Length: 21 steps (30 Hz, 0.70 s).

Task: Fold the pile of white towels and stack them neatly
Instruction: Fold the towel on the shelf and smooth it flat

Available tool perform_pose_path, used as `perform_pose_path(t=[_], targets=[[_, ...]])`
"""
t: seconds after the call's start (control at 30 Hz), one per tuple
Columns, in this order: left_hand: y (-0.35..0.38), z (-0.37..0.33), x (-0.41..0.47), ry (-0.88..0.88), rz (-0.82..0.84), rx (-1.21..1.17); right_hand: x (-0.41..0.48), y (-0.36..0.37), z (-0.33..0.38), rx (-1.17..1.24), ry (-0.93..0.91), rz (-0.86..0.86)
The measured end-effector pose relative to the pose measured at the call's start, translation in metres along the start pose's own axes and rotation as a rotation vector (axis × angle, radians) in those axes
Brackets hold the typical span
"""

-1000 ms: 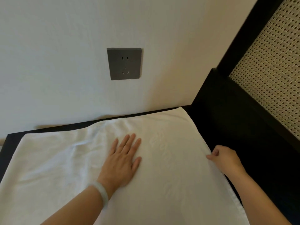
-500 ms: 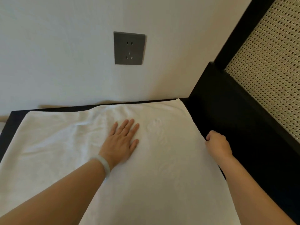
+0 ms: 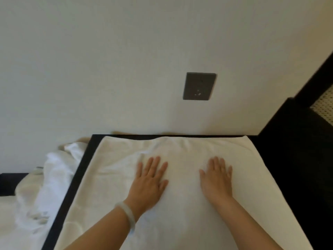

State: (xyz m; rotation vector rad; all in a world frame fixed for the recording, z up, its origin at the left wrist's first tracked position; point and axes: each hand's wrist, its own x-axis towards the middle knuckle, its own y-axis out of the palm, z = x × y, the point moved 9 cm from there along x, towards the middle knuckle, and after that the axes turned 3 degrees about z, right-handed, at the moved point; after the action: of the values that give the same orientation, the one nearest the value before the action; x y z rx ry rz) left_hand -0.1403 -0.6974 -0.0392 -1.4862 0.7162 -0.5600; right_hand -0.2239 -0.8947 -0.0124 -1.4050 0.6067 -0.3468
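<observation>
A white towel (image 3: 115, 179) lies spread flat over a black table (image 3: 72, 179) against the wall. My left hand (image 3: 149, 183) rests palm down on the towel's middle, fingers straight, a pale bracelet on its wrist. My right hand (image 3: 217, 179) lies flat on the towel too, a little to the right, fingers straight and pointing at the wall. A rumpled pile of white towels (image 3: 45, 179) sits to the left of the table, lower down.
A grey wall socket (image 3: 199, 86) is on the pale wall behind the table. A black frame with a woven cane panel (image 3: 324, 103) stands at the right. Black surface (image 3: 295, 168) borders the towel's right edge.
My right hand let go of the towel's right edge and now lies flat on the towel. The view swung left, bringing the rumpled pile into sight.
</observation>
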Motion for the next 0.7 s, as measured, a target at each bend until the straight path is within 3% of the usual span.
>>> perform_pose_path(t=[0.07, 0.17, 0.23, 0.3, 0.33, 0.4, 0.47, 0.7], targets=[[0.002, 0.003, -0.008, -0.018, 0.061, -0.084, 0.004, -0.012, 0.058, 0.037, -0.172, -0.101], [-0.014, 0.008, 0.002, 0.022, 0.075, -0.334, 0.009, 0.021, 0.108, 0.058, -0.295, 0.012], [-0.038, 0.039, 0.002, -0.002, -0.096, -0.483, 0.008, 0.031, 0.111, 0.031, -0.270, 0.036], [-0.062, 0.103, -0.009, -0.228, -0.376, -0.523, 0.008, 0.033, 0.110, -0.012, -0.284, -0.013], [-0.070, 0.139, -0.016, -0.392, -0.433, -0.510, 0.008, 0.031, 0.110, -0.027, -0.293, -0.035], [-0.066, 0.204, -0.031, -0.760, -0.333, -0.555, 0.010, 0.033, 0.111, -0.034, -0.285, -0.031], [-0.044, 0.240, -0.036, -1.002, -0.109, -0.799, 0.013, 0.036, 0.111, -0.046, -0.267, 0.000], [-0.032, 0.252, -0.017, -1.007, -0.042, -1.519, 0.049, 0.008, 0.108, -0.025, -0.245, -0.012]])
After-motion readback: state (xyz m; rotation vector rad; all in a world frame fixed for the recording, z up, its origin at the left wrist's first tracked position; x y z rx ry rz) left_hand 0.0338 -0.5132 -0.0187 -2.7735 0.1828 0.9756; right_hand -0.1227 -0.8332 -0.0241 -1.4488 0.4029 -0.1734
